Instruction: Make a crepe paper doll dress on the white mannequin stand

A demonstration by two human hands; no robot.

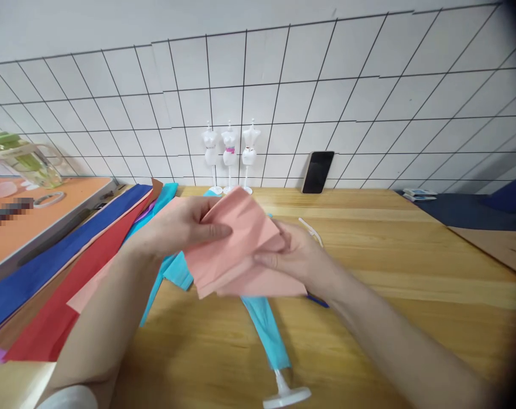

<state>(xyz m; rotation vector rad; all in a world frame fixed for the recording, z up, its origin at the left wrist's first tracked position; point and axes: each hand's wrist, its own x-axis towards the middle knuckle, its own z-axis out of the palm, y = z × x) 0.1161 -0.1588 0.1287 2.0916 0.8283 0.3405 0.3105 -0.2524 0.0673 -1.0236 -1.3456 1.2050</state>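
Held up above the wooden table is a folded piece of pink crepe paper [236, 233]. My left hand [189, 224] pinches its upper left side, thumb on the front. On the lower right, my right hand [302, 255] grips a fold between thumb and fingers. Below the paper, a small mannequin stand [287, 396] lies on its side with its base toward me. Light blue paper [266, 332] wraps around it, and its upper part is hidden behind the pink paper. More blue paper [179, 271] lies to the left, under my left wrist.
Blue, red and brown paper sheets [87, 244] lie on the left beside an orange board [83, 196]. Three white mini mannequins [229, 150] and a phone [318, 172] stand against the tiled wall. A white strip [311, 230] and a blue pen-like item [317, 300] lie near my right hand.
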